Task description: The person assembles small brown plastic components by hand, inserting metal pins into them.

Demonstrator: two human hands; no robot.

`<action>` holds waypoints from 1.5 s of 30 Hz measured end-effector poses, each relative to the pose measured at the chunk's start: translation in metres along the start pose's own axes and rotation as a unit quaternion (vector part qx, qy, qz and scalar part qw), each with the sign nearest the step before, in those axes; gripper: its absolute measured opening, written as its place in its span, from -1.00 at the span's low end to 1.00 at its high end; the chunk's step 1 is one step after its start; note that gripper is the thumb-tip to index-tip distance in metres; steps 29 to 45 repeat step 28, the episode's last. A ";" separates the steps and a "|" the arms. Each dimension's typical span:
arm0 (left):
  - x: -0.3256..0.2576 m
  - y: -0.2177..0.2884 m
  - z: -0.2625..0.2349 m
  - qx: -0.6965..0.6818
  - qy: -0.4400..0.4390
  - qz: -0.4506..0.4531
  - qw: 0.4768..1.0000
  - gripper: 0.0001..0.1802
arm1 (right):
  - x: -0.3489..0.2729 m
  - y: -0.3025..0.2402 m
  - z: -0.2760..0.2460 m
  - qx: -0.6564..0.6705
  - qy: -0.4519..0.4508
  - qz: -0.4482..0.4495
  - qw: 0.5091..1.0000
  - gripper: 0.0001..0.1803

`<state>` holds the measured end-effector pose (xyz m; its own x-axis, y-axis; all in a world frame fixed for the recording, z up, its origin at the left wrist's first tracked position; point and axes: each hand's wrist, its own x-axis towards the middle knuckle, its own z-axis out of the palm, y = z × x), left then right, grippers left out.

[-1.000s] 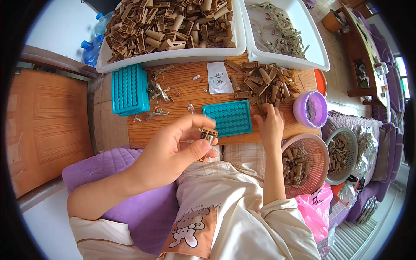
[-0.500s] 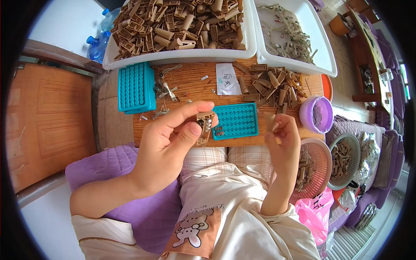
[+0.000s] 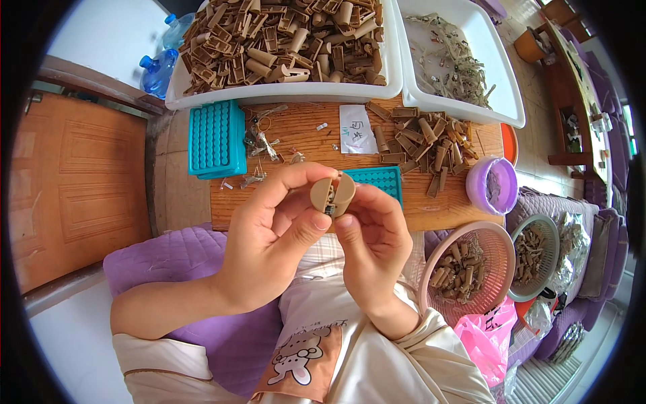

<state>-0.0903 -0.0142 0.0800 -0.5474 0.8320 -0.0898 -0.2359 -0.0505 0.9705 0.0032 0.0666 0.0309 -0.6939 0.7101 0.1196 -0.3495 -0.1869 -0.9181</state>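
Note:
In front of my lap, over the table's near edge, two brown plastic half-shells meet. My left hand (image 3: 266,232) pinches one brown half-shell (image 3: 320,194) between thumb and fingers. My right hand (image 3: 377,239) grips the other brown half-shell (image 3: 346,195) against it. A gap still shows between the halves, with small parts and thin metal inside. Their rounded ends face up. Behind the fingers of my right hand lies a teal tray (image 3: 382,178) with rows of round pockets, partly hidden.
A heap of brown half-shells (image 3: 431,138) lies beside a white paper (image 3: 356,129). Behind stand a white bin (image 3: 282,94) of shells and another white bin (image 3: 508,94) with wires. Stacked teal trays (image 3: 215,141) stand left; a purple bowl (image 3: 474,188) and pink basket (image 3: 431,262) stand right.
My right hand has moved left, bringing its half-shell against the one in my left hand. My left hand has shifted slightly right and turned its half-shell. The teal tray is now more covered.

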 end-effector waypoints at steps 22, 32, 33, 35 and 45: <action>0.000 0.004 0.002 0.246 -0.003 0.108 0.963 -0.54 | 0.001 0.008 0.012 -0.126 -0.026 -0.034 0.991 -0.73; 0.005 -0.001 0.005 0.314 -0.066 0.231 0.919 -0.57 | -0.006 0.034 0.008 -0.213 -0.134 -0.249 0.935 -0.60; 0.005 -0.001 0.005 0.314 -0.066 0.231 0.919 -0.57 | -0.006 0.034 0.008 -0.213 -0.134 -0.249 0.935 -0.60; 0.005 -0.001 0.005 0.314 -0.066 0.231 0.919 -0.57 | -0.006 0.034 0.008 -0.213 -0.134 -0.249 0.935 -0.60; 0.005 -0.001 0.005 0.314 -0.066 0.231 0.919 -0.57 | -0.006 0.034 0.008 -0.213 -0.134 -0.249 0.935 -0.60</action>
